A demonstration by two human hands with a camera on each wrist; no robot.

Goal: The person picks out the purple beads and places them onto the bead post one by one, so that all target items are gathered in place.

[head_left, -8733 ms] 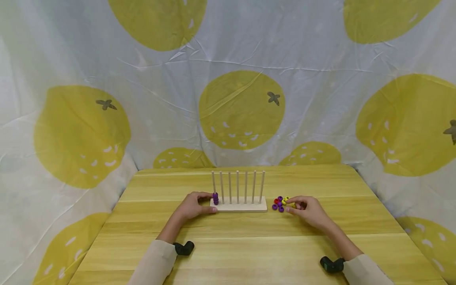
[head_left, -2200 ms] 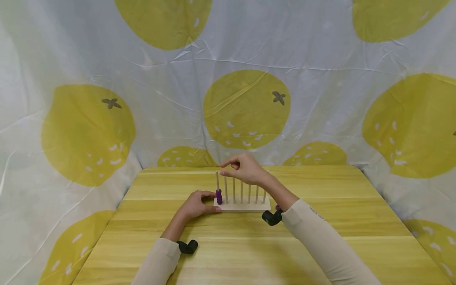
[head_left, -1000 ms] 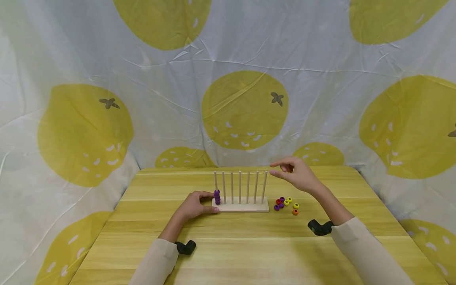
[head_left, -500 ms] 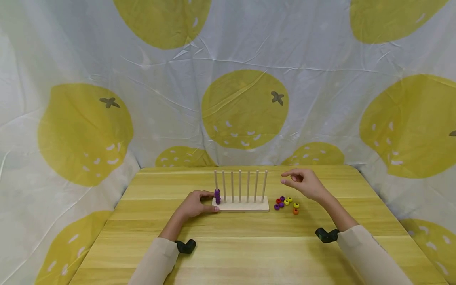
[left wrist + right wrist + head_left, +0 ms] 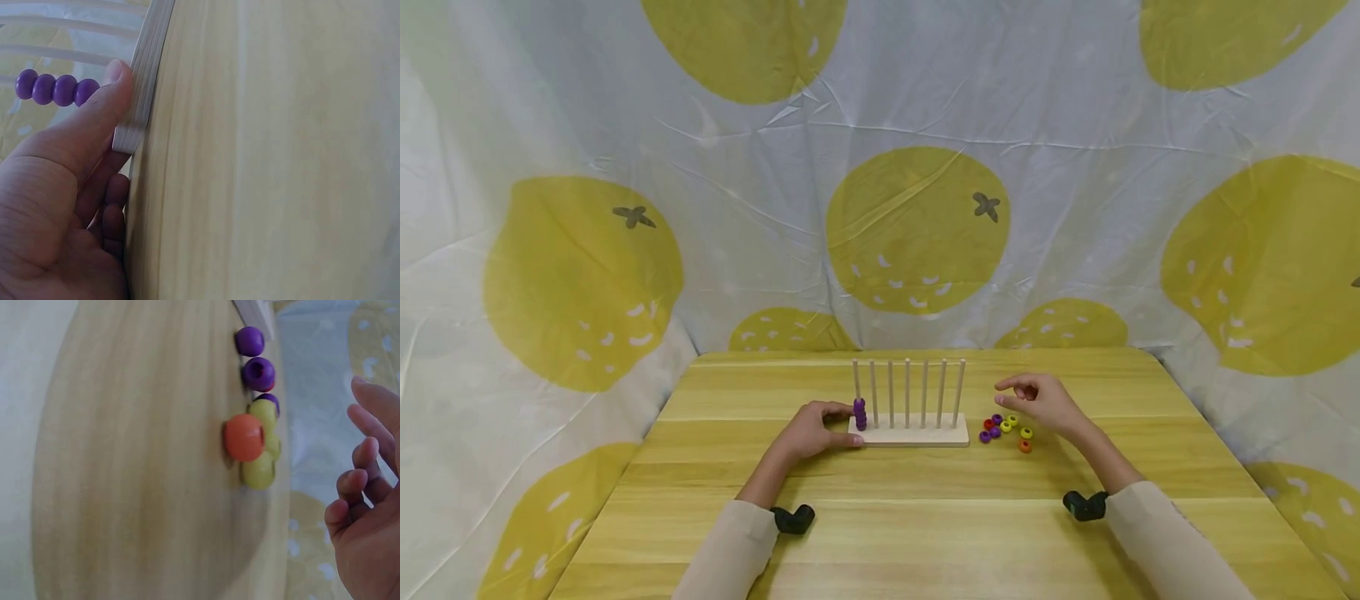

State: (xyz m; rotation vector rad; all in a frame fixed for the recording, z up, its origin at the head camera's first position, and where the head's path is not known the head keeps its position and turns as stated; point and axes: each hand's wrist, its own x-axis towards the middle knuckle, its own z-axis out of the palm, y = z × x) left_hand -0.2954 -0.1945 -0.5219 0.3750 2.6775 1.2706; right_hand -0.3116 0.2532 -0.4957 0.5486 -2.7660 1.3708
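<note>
A pale wooden peg rack point(image 5: 917, 436) with several upright pegs stands mid-table. Purple beads point(image 5: 860, 414) are stacked on its leftmost peg; the left wrist view shows several purple beads point(image 5: 64, 90) in that row. My left hand point(image 5: 808, 433) grips the left end of the base, thumb at the front edge and fingers behind. Over the loose beads to the right hovers my right hand point(image 5: 1047, 404), thumb and forefinger apart with nothing between them. Below it lie purple beads point(image 5: 259, 374), a red bead point(image 5: 988, 424), yellow beads point(image 5: 258, 472) and an orange bead point(image 5: 244, 437).
The wooden table point(image 5: 895, 533) reaches back to a hanging cloth point(image 5: 1060, 208) printed with lemons. Black wrist devices sit at both sleeves, the left device point(image 5: 794, 519) and the right device point(image 5: 1084, 505) close over the tabletop.
My right hand went from the beads to the leftmost peg's top, then back right and down over the beads. The purple stack is taller than at first. My left hand keeps its grip.
</note>
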